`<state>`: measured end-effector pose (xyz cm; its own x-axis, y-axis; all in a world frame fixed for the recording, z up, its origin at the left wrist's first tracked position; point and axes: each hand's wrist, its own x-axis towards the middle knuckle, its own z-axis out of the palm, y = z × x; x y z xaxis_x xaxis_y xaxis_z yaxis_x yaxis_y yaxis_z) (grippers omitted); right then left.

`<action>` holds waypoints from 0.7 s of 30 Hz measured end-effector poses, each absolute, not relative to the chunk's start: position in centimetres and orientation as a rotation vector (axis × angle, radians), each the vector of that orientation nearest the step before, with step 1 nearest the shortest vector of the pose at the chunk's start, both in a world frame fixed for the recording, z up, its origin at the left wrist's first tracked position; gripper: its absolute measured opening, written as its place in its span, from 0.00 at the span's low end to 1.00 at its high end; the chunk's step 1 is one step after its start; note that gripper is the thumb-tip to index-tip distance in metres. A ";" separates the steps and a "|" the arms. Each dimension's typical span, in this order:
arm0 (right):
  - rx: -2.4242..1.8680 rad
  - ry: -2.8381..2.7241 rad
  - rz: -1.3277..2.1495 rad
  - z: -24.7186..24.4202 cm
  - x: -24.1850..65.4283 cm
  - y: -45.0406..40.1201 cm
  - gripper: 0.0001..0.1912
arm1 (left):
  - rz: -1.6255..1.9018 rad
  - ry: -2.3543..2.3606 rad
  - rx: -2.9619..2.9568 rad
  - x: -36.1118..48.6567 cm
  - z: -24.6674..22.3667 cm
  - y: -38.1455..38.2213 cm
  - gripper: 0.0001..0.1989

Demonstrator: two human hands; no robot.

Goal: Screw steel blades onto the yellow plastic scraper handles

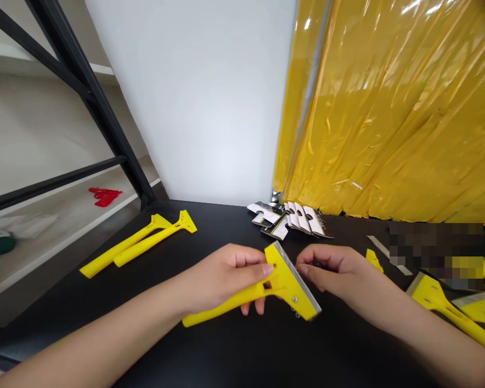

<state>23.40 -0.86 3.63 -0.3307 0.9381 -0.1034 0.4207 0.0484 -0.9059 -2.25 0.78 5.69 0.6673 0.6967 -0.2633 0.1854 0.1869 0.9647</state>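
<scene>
My left hand (236, 275) grips a yellow scraper (289, 283) near its head, thumb on top. The scraper's handle points down to the left, and a metal blade edge runs along the right side of its head. One screw shows near the lower end of the head, with small metal parts just below it. My right hand (331, 269) is beside the blade edge, its thumb and forefinger pinched together. A small dark thing shows at those fingers, too hidden to name.
Two yellow handles (145, 245) lie at the left of the black table (170, 355). Folded cards (295, 218) lie at the back. More scrapers (432, 293) and a metal strip (388, 254) are at the right. A red item (105, 196) is on the left shelf (76, 215).
</scene>
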 end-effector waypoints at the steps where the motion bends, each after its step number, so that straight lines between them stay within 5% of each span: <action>1: -1.316 -1.678 1.389 3.8 23.2 -1.0 0.13 | 0.404 0.820 1.386 -2.1 5.8 0.3 0.15; 21: -1.018 -1.348 1.800 2.2 22.5 -1.8 0.21 | 0.499 0.874 1.270 -1.2 4.8 -0.2 0.15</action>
<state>22.54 -1.81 2.21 -0.4793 0.8556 -0.1954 -0.0534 -0.2506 -0.9666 -1.19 -0.19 4.75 0.5953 0.7513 -0.2849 0.1358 0.2555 0.9572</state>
